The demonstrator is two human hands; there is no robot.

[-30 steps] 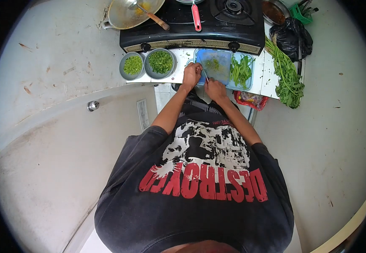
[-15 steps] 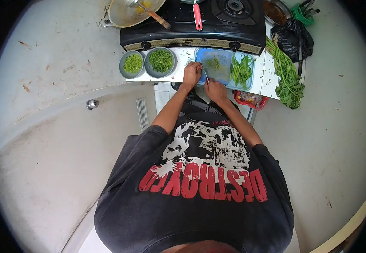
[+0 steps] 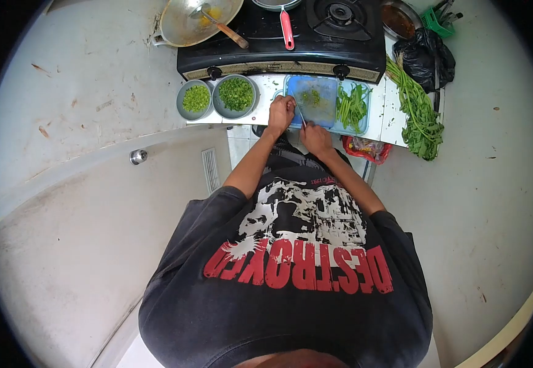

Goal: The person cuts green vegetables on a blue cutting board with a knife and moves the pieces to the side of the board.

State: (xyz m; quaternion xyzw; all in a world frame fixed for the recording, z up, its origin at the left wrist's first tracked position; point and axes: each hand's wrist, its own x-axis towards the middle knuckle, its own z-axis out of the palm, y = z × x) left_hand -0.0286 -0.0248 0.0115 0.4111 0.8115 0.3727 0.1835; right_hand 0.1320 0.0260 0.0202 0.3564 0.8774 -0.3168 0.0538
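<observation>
**Head view.** The step in hand appears to be slicing green vegetable on the translucent blue plastic chopping board (image 3: 325, 115), which lies on the white tiled worktop (image 3: 267, 92) just in front of the black two-burner gas stove (image 3: 260, 38).

The right hand (image 3: 317, 138) has its grip closed round the handle of a thin-bladed knife (image 3: 301, 115), whose blade slants up across the board's near-left part. The left hand (image 3: 280, 113) rests with curled fingers on the board's left edge, beside the blade. Whether its grip pins a stalk is too small to tell.

A small heap of chopped green bits (image 3: 309, 96) lies mid-board. Uncut green stalks (image 3: 352, 105) lie along the board's right side.

A further cut would call for the left fingertips to stay clear of the edge, since hand and blade are very close.

**Surroundings.**
- To the left of the board stand two round metal bowls. The first metal bowl of pale green pieces (image 3: 196, 99) touches the second metal bowl of dark green pieces (image 3: 236, 95).
- A long bundle of leafy green stems (image 3: 418, 109) lies at the worktop's right end, below a black plastic bag (image 3: 426, 53).
- On the stove are a metal wok with a wooden-handled spatula (image 3: 198, 19) and a red-handled pan (image 3: 287, 27).

Nothing lies between the hands and the board. The bowls crowd its left side.
</observation>
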